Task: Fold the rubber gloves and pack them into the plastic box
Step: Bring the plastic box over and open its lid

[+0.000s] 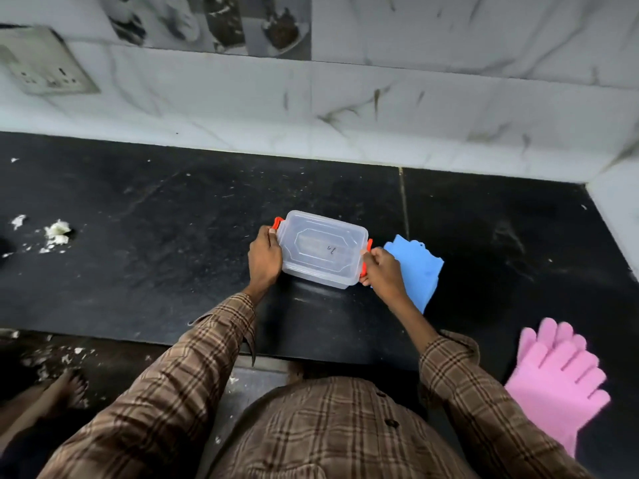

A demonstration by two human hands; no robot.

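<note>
A clear plastic box with a lid on it and orange-red clips at both ends sits on the black counter. My left hand grips its left end at the clip. My right hand grips the right end at the other clip. A blue rubber glove lies flat just right of the box, partly under my right hand. A pink rubber glove lies at the counter's near right edge, fingers pointing away from me.
White crumbs are scattered at the counter's left. A marble-tiled wall runs behind the counter and turns forward at the right. A socket plate is on the wall at left. A bare foot stands on the floor below left.
</note>
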